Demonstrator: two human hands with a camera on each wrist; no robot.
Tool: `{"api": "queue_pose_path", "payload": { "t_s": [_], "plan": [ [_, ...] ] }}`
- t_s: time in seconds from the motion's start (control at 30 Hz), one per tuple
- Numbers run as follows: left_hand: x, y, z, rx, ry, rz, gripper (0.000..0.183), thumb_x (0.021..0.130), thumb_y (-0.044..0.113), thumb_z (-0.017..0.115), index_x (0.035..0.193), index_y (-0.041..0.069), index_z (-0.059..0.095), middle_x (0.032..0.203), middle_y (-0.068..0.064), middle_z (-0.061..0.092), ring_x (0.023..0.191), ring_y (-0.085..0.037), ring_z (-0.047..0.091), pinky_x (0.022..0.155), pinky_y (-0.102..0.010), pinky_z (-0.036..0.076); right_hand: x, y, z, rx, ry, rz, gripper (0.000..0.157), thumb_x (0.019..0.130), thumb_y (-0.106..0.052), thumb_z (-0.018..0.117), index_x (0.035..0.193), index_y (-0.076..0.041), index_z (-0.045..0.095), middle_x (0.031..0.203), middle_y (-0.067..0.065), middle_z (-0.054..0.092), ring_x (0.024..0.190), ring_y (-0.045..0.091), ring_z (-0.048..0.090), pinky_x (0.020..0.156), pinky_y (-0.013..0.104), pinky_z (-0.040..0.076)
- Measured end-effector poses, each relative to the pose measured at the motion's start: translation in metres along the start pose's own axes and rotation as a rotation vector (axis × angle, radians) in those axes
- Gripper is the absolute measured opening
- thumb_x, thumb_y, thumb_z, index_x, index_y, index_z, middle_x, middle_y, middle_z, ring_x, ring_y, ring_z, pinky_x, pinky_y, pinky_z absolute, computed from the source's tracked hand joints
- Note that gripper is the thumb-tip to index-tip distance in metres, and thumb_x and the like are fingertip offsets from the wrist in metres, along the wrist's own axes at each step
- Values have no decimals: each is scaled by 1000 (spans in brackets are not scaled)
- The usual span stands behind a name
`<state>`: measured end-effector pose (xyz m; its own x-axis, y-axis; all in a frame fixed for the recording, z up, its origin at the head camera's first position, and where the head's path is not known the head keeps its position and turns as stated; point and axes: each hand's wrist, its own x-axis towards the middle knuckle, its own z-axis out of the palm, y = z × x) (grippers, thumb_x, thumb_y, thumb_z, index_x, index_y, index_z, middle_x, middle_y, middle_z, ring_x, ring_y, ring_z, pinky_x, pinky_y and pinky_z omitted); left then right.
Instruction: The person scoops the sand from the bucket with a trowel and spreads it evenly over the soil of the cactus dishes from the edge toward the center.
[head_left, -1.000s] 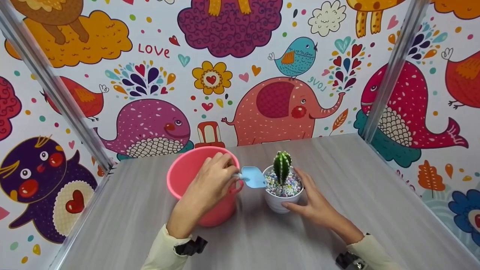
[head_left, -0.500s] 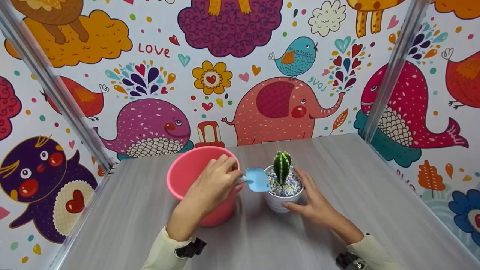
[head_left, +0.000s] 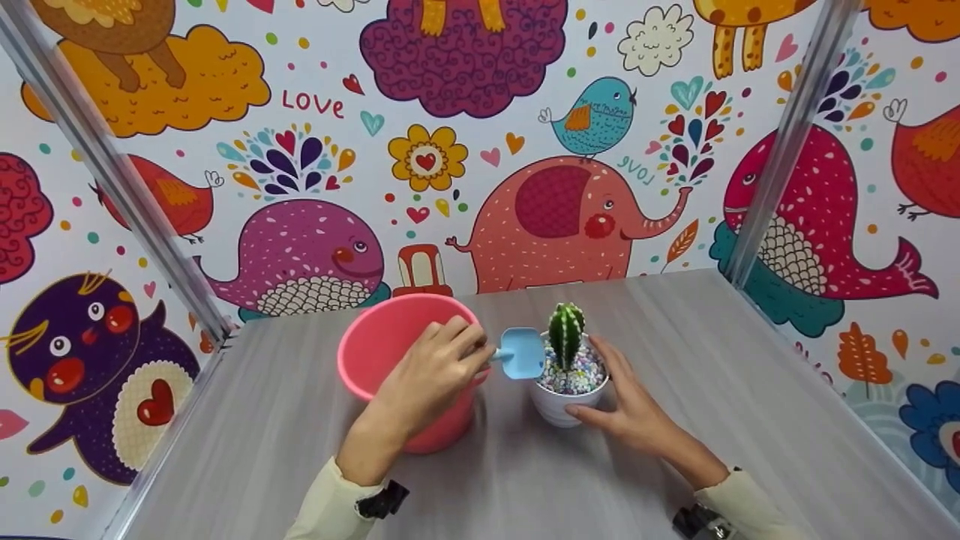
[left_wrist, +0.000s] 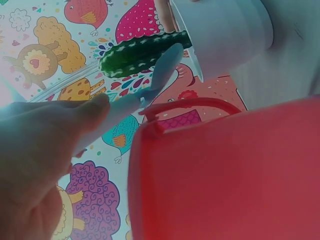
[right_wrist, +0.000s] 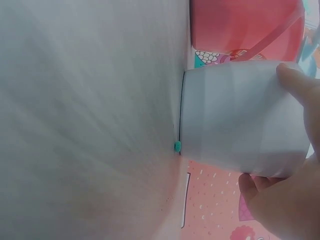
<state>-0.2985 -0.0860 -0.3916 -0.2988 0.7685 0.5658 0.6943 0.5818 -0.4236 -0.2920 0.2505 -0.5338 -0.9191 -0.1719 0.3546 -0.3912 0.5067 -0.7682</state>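
My left hand [head_left: 427, 375] grips a small light-blue toy shovel [head_left: 523, 352] by its handle, above the near rim of a pink bucket [head_left: 356, 364]. The shovel's blade points right and overlaps the left rim of a white flowerpot [head_left: 561, 409]. A ribbed green cactus [head_left: 565, 335] stands upright in the pot, ringed by multicoloured pebbles [head_left: 577, 379]. My right hand [head_left: 637, 412] holds the pot from the right, thumb on the near side and fingers behind. In the left wrist view, the blade is edge-on beside the cactus. The bucket's inside bottom is hidden.
The grey wood-grain table [head_left: 600, 480] carries the bucket and pot side by side. One small teal pebble [right_wrist: 177, 146] lies at the pot's base. Cartoon-printed panels [head_left: 420, 67] with metal corner posts [head_left: 780, 150] stand behind and at the sides.
The shovel has shifted a little to the right, and its blade now overlaps the pot's rim more. The right hand, pot and cactus stay where they were.
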Motion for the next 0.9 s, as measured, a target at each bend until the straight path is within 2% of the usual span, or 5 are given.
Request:
{"api": "queue_pose_path", "payload": {
  "t_s": [0.3, 0.4, 0.67, 0.8, 0.9],
  "plan": [
    [-7, -5, 9, 76, 129, 77, 38, 89, 31, 92, 121, 13, 81, 115, -2, 71, 104, -18, 59, 82, -29, 49, 0, 0, 0, -7, 6, -6, 115, 84, -41, 95, 173, -25, 24, 174, 12, 29, 162, 39, 32, 124, 73, 31],
    [-10, -6, 12, 76, 173, 102, 36, 91, 29, 91, 121, 13, 81, 112, -2, 69, 103, -18, 59, 81, -29, 49, 0, 0, 1, -14, 13, -30, 114, 84, -39, 95, 172, -20, 25, 174, 14, 30, 161, 40, 33, 124, 72, 32],
    [-13, -4, 13, 125, 174, 162, 32, 94, 22, 87, 124, 15, 79, 109, -1, 66, 103, -18, 59, 80, -27, 48, 0, 2, 2, -25, 33, -63, 113, 85, -36, 95, 171, -10, 27, 173, 16, 32, 160, 41, 35, 123, 71, 32],
    [-15, -6, 15, 75, 177, 120, 37, 91, 26, 90, 125, 14, 80, 111, -1, 68, 104, -18, 59, 81, -28, 49, 0, 2, 2, -30, 33, -61, 113, 85, -36, 95, 171, -10, 27, 173, 16, 32, 160, 41, 35, 124, 71, 33],
    [-20, -9, 16, -27, 194, 45, 42, 86, 26, 95, 124, 14, 81, 111, -2, 69, 105, -19, 59, 80, -29, 50, 0, 2, 2, -32, 33, -61, 113, 85, -37, 95, 171, -10, 27, 173, 17, 32, 160, 41, 35, 124, 70, 33]
  ]
}}
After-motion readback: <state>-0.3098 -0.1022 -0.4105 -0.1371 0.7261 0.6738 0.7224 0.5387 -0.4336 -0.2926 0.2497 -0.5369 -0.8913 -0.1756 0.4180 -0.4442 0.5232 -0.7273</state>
